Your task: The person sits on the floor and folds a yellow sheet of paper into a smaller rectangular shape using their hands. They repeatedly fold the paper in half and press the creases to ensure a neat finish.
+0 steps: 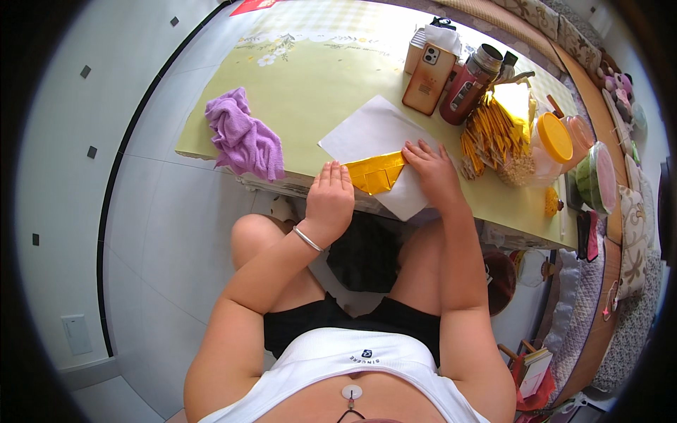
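Note:
A piece of gold foil paper [377, 173], folded with a slanted lower edge and visible creases, lies on a white sheet [370, 127] near the table's front edge. My left hand [330, 201] rests at the foil's left end, its fingers straight, side by side and lying flat. At the other end, my right hand [431, 173] lies with fingers spread, its fingertips at the foil's upper right corner and on the sheet. Both hands press down rather than grip. The fingers partly cover the foil's ends.
A crumpled purple cloth [243, 137] lies at the table's left. Rightward stand a phone [429, 79], a dark red thermos [469, 88], a heap of folded gold foil pieces [493, 130], a yellow-lidded jar [543, 155] and a cut watermelon [598, 178]. The table's front edge is close.

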`<state>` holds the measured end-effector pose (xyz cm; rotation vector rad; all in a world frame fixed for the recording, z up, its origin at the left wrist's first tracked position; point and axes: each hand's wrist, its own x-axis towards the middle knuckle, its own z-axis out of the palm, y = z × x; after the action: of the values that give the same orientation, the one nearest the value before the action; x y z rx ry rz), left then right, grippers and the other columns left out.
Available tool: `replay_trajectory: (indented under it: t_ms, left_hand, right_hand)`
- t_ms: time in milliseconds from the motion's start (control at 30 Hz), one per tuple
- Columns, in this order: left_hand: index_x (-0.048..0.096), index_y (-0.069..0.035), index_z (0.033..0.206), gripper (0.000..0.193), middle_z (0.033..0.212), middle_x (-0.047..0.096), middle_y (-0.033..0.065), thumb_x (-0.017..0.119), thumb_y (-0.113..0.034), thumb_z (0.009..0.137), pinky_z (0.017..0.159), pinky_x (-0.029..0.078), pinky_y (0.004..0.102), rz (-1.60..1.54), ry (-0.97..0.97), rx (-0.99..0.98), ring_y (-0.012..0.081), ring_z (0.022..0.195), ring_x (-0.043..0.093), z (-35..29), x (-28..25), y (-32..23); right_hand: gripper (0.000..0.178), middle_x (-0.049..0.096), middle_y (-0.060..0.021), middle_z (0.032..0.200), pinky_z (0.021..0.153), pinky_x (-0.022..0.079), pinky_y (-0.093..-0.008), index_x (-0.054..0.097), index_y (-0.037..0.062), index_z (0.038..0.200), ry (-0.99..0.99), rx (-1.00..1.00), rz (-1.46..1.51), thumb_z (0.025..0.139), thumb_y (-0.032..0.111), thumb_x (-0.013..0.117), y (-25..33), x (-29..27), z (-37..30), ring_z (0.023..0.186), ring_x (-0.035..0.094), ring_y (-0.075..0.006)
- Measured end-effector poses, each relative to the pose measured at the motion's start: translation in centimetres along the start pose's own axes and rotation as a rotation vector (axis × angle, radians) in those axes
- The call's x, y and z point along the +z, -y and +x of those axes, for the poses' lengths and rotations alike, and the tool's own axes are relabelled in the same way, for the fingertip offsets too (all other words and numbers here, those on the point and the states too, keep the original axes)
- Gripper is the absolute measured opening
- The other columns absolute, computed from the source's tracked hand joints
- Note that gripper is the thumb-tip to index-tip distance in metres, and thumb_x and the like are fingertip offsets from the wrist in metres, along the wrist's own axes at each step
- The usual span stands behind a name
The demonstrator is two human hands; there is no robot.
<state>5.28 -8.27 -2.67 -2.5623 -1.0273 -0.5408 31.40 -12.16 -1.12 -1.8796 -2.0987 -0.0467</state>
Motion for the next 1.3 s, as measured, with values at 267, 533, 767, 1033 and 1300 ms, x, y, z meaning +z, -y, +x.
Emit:
replay_trajectory:
  t_ms: [267,533,767,1033,1300]
  left_hand:
    - [0.071,0.002,0.105,0.027,0.110,0.072,0.0181,0.069,-0.010,0.081,0.093,0.053,0.0419,-0.163,-0.080,-0.062,0.0310,0.104,0.069,0.6,-0.2,1.8]
    - [0.072,-0.002,0.092,0.018,0.102,0.073,0.0112,0.075,-0.007,0.074,0.087,0.052,0.0414,-0.516,-0.160,-0.103,0.0294,0.095,0.067,0.9,-1.0,3.8]
    - [0.070,-0.004,0.085,0.009,0.092,0.072,0.0128,0.072,-0.007,0.076,0.083,0.052,0.0427,-0.463,-0.162,-0.022,0.0293,0.091,0.067,0.5,-0.8,2.4]
    - [0.068,0.000,0.089,0.006,0.077,0.071,0.0085,0.072,-0.005,0.088,0.059,0.049,0.0249,-1.115,-0.111,-0.579,0.0132,0.067,0.067,0.7,-1.2,5.1]
    - [0.058,-0.004,0.102,0.013,0.084,0.069,0.0057,0.067,-0.001,0.092,0.053,0.049,0.0210,-1.775,-0.189,-0.931,0.0126,0.067,0.068,1.3,0.9,6.8]
  right_hand:
    - [0.047,0.055,-0.0046,0.146,0.118,0.030,-0.0510,0.062,0.0112,0.135,-0.038,0.053,0.143,0.088,0.004,0.055,0.5,-0.1,-0.2,0.141,0.044,-0.0276]
    - [0.048,0.058,-0.0078,0.143,0.117,0.032,-0.0505,0.065,0.0083,0.129,-0.077,0.063,0.229,0.082,0.010,0.065,0.9,-0.3,0.1,0.139,0.045,-0.0316]
    - [0.045,0.059,-0.0098,0.140,0.115,0.035,-0.0510,0.066,0.0079,0.125,-0.068,0.011,0.245,0.080,0.010,0.068,1.6,-0.8,0.0,0.137,0.048,-0.0332]
    - [0.024,0.075,-0.0083,0.105,0.084,0.055,-0.0349,0.072,0.0050,0.110,-0.313,0.107,0.622,0.086,0.007,0.072,2.1,0.9,0.6,0.098,0.071,-0.0269]
    - [0.015,0.072,-0.0051,0.090,0.067,0.053,-0.0220,0.073,0.0007,0.108,-0.397,0.317,1.453,0.094,0.000,0.065,4.8,1.1,1.9,0.075,0.067,-0.0095]
